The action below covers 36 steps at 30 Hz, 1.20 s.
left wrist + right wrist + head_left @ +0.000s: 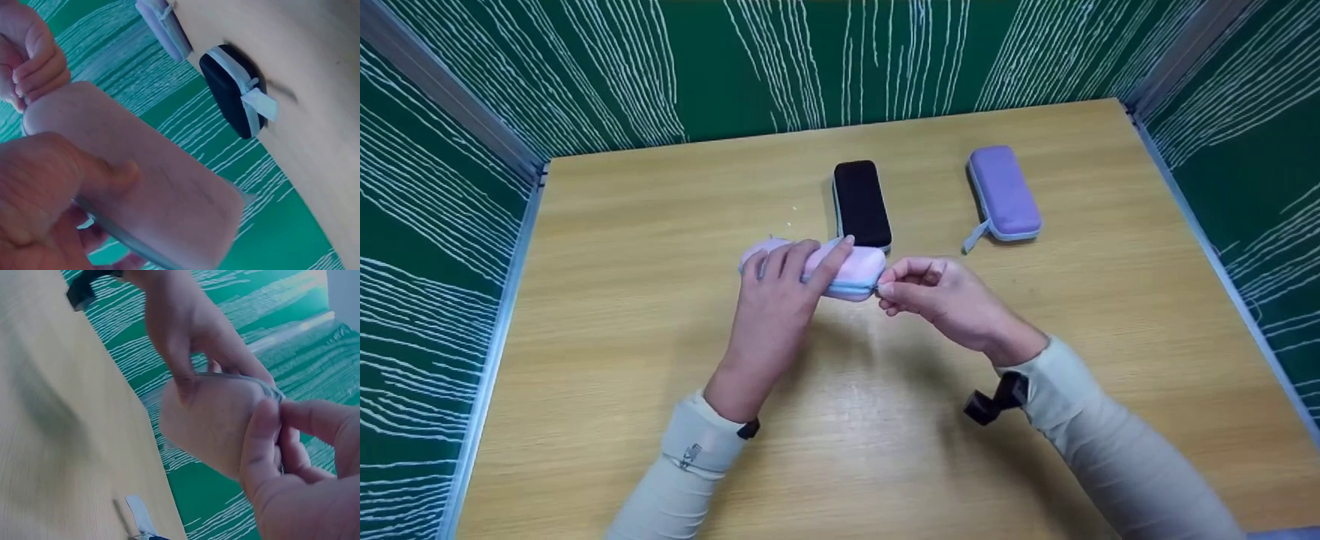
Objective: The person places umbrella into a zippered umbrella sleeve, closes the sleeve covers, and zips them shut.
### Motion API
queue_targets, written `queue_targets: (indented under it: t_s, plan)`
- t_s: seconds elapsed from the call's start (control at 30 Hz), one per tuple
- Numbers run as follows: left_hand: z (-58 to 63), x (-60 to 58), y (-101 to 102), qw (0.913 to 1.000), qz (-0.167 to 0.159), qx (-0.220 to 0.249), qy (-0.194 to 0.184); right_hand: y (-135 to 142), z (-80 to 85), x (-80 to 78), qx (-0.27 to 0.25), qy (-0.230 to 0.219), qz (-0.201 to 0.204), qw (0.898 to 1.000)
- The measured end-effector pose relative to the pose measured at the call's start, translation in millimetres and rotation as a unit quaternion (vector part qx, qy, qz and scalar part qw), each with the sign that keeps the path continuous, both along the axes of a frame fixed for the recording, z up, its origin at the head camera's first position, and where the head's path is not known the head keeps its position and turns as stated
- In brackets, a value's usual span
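Observation:
A pink zip case (861, 264) with a light blue zipper is held above the table in my left hand (769, 322). The left fingers spread over its top, and the thumb presses its underside in the left wrist view. My right hand (956, 304) pinches at the right end of the case, where the zipper (851, 288) ends; the zipper pull is mostly hidden by the fingertips. In the right wrist view, the thumb and index finger of the right hand (304, 461) close on the zipper edge, beside the case's pale side (216, 419).
Just behind the pink case lies a black zip case (861, 202) with a pale pull tab (260, 104). A purple zip case (1005, 191) with a light blue strap lies farther right on the wooden table (622, 315). Green walls (825, 67) with white streaks enclose the table.

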State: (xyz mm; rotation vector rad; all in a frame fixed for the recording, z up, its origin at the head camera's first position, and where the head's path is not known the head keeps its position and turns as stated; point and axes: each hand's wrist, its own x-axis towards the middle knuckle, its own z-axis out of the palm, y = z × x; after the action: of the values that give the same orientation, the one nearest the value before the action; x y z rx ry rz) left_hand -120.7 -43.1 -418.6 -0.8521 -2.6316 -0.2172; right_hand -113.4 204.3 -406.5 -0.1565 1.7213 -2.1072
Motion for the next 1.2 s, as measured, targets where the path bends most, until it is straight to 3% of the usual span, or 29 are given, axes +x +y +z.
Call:
queue_targets:
  t_s: [0.13, 0.27, 0.4, 0.53, 0.8, 1.2]
  plan:
    - [-2.4, -3.7, -10.4, 0.9957, -0.043, 0.077, -0.026, 11.8, -0.5, -4.6, -0.091, -0.009, 0.029, 0.995]
    - [-4.2, -7.1, -27.7, 0.9795, -0.095, 0.167, -0.059, 24.7, -2.9, -8.2, -0.149, -0.004, 0.064, 0.987]
    - [-5.8, -7.2, -40.8, 0.9673, -0.133, 0.205, -0.067, 32.3, -5.5, -10.5, -0.180, 0.000, 0.091, 0.979]
    - [-4.6, -5.9, -42.9, 0.9702, -0.141, 0.193, -0.038, 35.3, -7.3, -11.8, -0.181, -0.009, 0.093, 0.979]
    - [6.9, 0.3, -36.2, 0.9800, -0.119, 0.154, 0.043, 36.4, -6.5, -10.9, -0.160, -0.052, 0.064, 0.984]
    - [21.6, 9.7, -18.8, 0.9913, -0.077, 0.085, 0.064, 30.0, 5.6, -6.2, -0.073, -0.051, -0.016, 0.996]
